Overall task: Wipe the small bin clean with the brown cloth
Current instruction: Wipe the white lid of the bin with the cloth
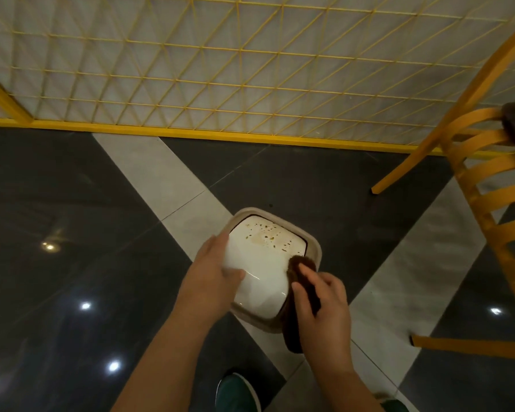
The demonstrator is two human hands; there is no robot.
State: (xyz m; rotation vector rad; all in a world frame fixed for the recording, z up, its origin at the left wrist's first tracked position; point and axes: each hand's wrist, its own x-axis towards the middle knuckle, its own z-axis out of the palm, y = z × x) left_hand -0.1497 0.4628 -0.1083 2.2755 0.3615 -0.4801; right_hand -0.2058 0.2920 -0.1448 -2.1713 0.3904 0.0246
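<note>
The small bin [265, 263] is a white, glossy, square-cornered box with rounded edges, ringed by a beige rim. It is held off the floor, tipped so that one broad white face looks up at the camera. The far part of that face is spattered with brown spots and a pale brown smear; the near part looks clean and catches a thin line of light. What lies inside the bin cannot be seen from here. No label or writing shows on it.

The left hand [217, 275] grips the bin's left side, fingers wrapped along the edge and the thumb laid across the white face. The right hand [318, 304] pinches the brown cloth [302, 264] and presses it against the bin's right edge; the cloth's lower end hangs below the bin's near corner.

Beneath the bin lies a dark, shiny tiled floor [72, 218] crossed by pale bands. Beyond the bin stands a yellow lattice screen [220, 69]. To the bin's right is a yellow wooden chair [488, 188] with a dark seat pad. Below the bin, green shoes [235, 391] show.
</note>
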